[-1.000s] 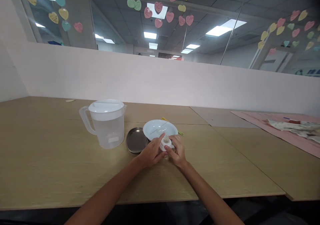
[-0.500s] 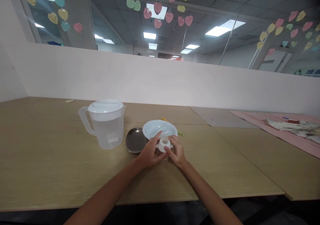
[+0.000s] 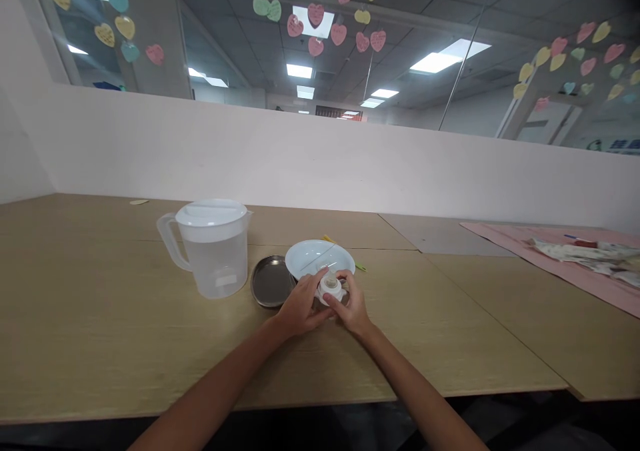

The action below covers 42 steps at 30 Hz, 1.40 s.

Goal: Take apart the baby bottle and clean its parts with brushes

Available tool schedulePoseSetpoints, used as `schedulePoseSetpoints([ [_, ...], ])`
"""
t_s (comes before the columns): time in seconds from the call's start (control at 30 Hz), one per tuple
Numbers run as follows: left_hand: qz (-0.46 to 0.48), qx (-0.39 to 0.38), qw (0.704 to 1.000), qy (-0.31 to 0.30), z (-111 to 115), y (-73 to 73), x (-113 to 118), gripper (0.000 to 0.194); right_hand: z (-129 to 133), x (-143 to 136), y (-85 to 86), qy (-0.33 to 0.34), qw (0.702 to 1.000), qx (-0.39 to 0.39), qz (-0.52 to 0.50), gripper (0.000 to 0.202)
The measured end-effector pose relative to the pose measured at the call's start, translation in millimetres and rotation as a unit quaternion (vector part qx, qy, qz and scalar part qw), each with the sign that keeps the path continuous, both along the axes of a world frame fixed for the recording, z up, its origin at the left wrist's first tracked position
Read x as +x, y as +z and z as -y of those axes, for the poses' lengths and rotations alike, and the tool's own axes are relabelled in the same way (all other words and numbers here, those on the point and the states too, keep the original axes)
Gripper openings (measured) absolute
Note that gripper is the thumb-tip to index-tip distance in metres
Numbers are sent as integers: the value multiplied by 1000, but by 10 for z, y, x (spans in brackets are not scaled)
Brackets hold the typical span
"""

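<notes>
A baby bottle [image 3: 331,288] with a white collar, a clear teat-like top and small side handles stands upright between my two hands. My left hand [image 3: 303,304] is wrapped round its left side, with the thumb low in front. My right hand [image 3: 353,304] grips the collar from the right, fingers behind and thumb across the front. Most of the bottle's body is hidden by the hands. Just behind it lies a white bowl [image 3: 313,254] with a thin clear stick across it. A metal tray [image 3: 270,283] sits left of my left hand, close against the bowl.
A lidded clear pitcher [image 3: 220,257] stands left of the tray. Yellow [image 3: 329,239] and green tips [image 3: 361,267] show beside the bowl. A pink cloth [image 3: 500,237] with papers covers the far right. A white wall [image 3: 300,157] rises behind the wooden table [image 3: 150,344].
The fingers of my left hand have folded in closer around the bottle's top. My right hand has shifted slightly on the collar. Pitcher, tray and bowl stay in place.
</notes>
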<state>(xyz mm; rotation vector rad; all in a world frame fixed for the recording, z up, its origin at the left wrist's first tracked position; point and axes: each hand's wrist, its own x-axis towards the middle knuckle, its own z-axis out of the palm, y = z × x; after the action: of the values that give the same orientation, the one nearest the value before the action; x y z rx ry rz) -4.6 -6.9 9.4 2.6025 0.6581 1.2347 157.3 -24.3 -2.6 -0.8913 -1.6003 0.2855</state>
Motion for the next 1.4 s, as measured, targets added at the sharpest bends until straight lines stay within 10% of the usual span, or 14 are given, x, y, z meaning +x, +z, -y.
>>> schedulePoseSetpoints([
  [1.4, 7, 0, 999, -43, -50, -37, -32, 62, -51, 126, -94, 39, 999, 17, 4, 38],
])
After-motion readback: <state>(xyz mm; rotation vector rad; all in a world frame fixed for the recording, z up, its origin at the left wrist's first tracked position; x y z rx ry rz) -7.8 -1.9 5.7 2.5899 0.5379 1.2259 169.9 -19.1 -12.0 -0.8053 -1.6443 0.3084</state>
